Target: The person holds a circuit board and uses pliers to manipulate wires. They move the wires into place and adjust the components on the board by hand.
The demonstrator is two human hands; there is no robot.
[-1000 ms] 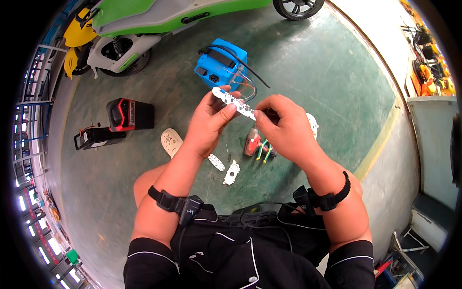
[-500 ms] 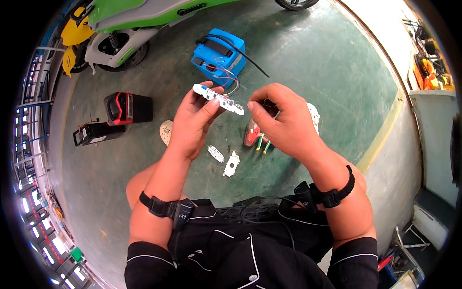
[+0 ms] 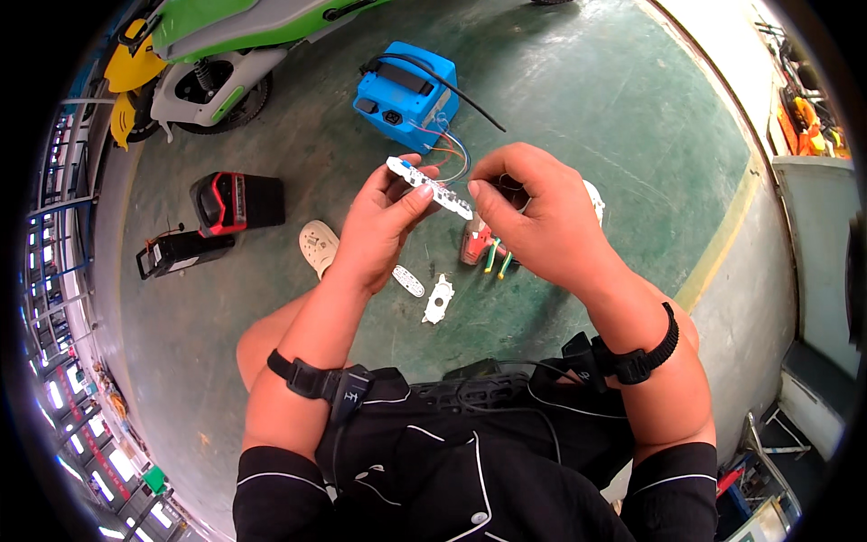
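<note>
My left hand (image 3: pixel 375 239) grips a narrow white circuit board (image 3: pixel 424 185) with small dark parts along its face, thumb on top and fingers beneath. The board is tilted, its right end lower. Close to that end is my right hand (image 3: pixel 546 217), thumb and forefinger pinched together; what they hold, if anything, cannot be made out. Thin coloured wires (image 3: pixel 462 155) run from a blue battery box (image 3: pixel 405 104) down behind the board; where they end is hidden. Under my right hand lie a red tool (image 3: pixel 474 242) and green-and-yellow handles (image 3: pixel 497 260), partly covered.
On the green floor between my legs are an oval slotted white plate (image 3: pixel 408 281) and a white plate with a central hole (image 3: pixel 439 301). Black-and-red battery cases (image 3: pixel 239 204) stand left. A green-and-grey scooter (image 3: pixel 221 86) is far left. A grey cabinet (image 3: pixel 822 235) stands right.
Both hands and the board appear slightly further right in the picture as the view shifts. The board remains in my left hand, and my right hand keeps its pinch near the board's end.
</note>
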